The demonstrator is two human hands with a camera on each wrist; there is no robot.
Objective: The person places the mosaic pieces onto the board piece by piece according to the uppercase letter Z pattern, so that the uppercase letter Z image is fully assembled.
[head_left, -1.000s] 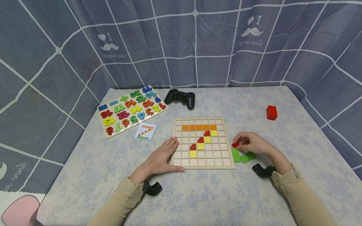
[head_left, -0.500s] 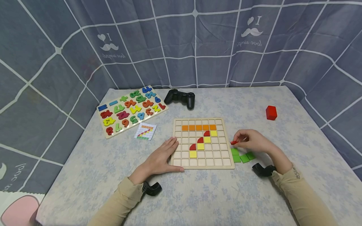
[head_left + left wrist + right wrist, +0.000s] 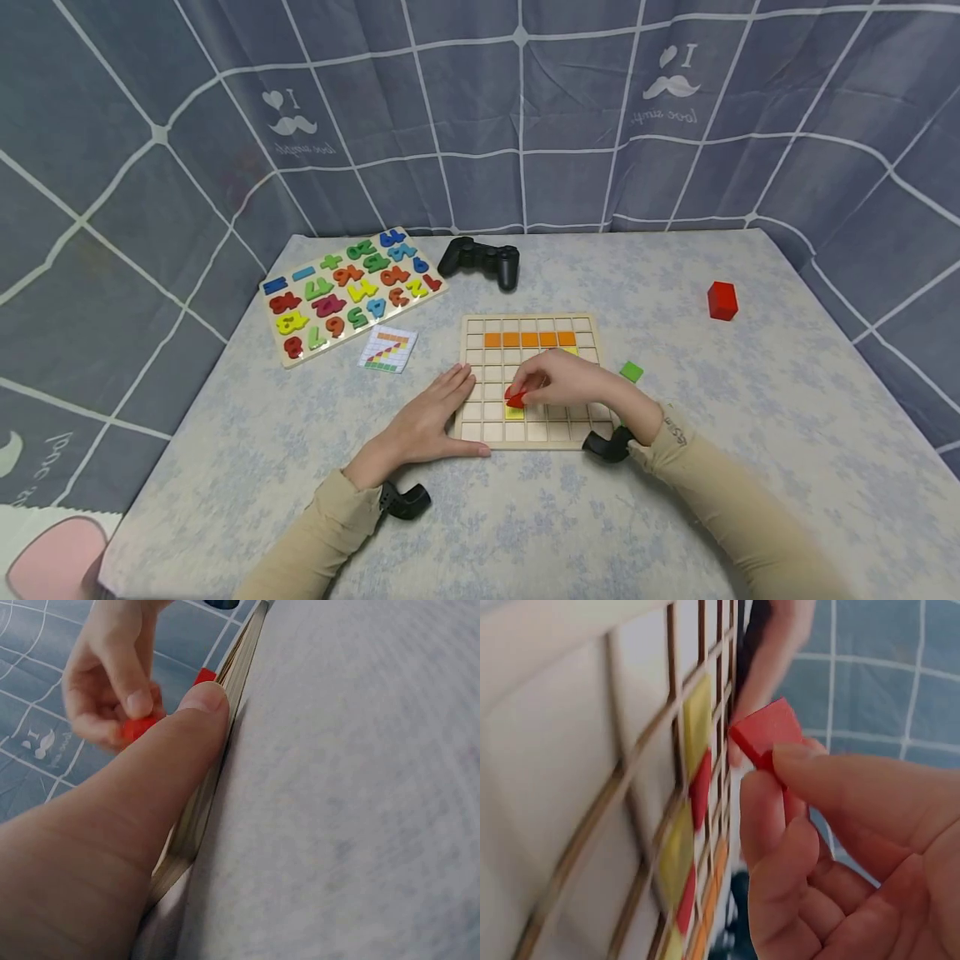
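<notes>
My left hand (image 3: 427, 421) rests on the left side of a wooden grid board (image 3: 558, 431), its thumb stretched along the front edge. Above the board's lower left part, my right hand (image 3: 566, 379) pinches a small red tile (image 3: 769, 729) between thumb and fingers. That tile hangs apart from the grid in the right wrist view, near a yellow tile (image 3: 513, 413). A row of orange tiles (image 3: 529, 339) lies in the grid near the top. Yellow tiles and red quarter-round tiles (image 3: 700, 787) step diagonally across it, partly hidden by my right hand.
Right of the board lies a green tile (image 3: 632, 371); my right forearm covers the area below it. A pattern card (image 3: 387, 348), a number puzzle board (image 3: 352, 292) and a black game controller (image 3: 478, 260) sit behind, leftward. A red block (image 3: 722, 301) stands far right.
My right hand has carried the red tile leftward, from beside the board to above its lower left part. A green tile it had covered now shows. My left hand stays in place.
</notes>
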